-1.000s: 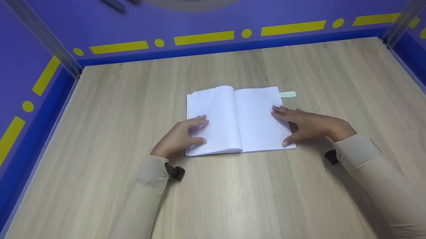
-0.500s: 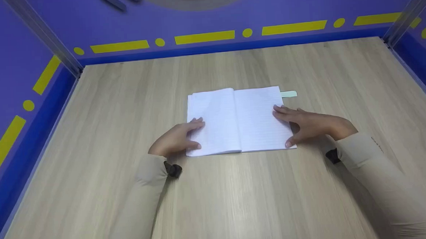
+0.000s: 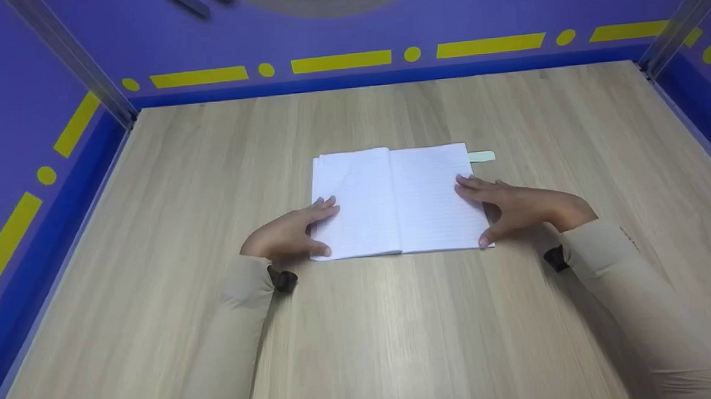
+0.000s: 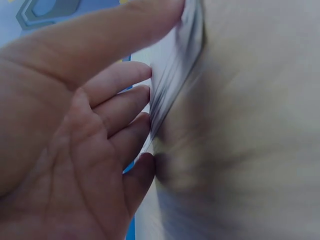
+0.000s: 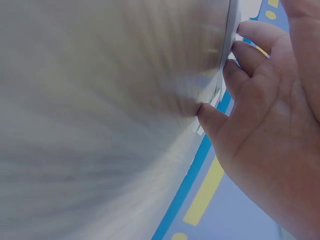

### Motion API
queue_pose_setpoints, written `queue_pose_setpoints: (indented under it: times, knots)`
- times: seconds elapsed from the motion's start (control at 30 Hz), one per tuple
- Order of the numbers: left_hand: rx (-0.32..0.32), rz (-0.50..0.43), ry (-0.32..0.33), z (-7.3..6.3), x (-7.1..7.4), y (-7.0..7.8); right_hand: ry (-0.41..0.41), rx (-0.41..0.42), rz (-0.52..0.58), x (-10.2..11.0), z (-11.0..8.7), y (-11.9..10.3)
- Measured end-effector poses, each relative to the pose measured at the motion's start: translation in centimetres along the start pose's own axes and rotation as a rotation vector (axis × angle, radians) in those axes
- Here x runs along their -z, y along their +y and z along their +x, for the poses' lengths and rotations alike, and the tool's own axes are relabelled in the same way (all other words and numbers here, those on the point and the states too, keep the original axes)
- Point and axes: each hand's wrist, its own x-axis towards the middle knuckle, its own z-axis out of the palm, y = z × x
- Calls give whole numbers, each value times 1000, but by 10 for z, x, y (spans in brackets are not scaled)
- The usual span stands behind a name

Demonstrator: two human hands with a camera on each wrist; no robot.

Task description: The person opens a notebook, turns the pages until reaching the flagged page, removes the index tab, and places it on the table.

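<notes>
From my station I count one open white paper notebook [image 3: 392, 200], one pale-green strip-shaped tab [image 3: 482, 156], two bare hands [image 3: 287, 232] [image 3: 517, 208], two beige sleeves [image 3: 225, 334] [image 3: 635, 306].

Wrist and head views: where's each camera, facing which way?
Head: on the head, facing forward, down at the notebook; left hand, right hand, sleeves show.
Left wrist: on that wrist, facing the notebook's edge; left palm shows.
Right wrist: on that wrist, facing the notebook's edge; right palm shows.
Head and left wrist share the left hand.

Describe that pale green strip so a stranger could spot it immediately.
On the pale wood-grain table lies an open white lined-paper notebook. Past its right edge, beyond the right hand, sticks a flat pale green strip, tinted unlike the white pages.
</notes>
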Motion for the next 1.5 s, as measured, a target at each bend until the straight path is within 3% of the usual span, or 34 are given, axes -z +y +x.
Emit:
queue_pose_setpoints:
  times: [0.17, 0.73, 1.1, 1.5]
  knots:
    - [4, 12, 0, 0, 0, -1, -9, -9, -8, 0, 1, 1]
    - [-71, 22, -25, -1, 1, -5, -35, -19, 7, 0, 0, 0]
    - [-56, 15, -16, -1, 0, -6, -29, -20, 6, 0, 0, -1]
    - [-20, -10, -8, -2, -1, -3, -15, 66, 22, 2, -1, 1]
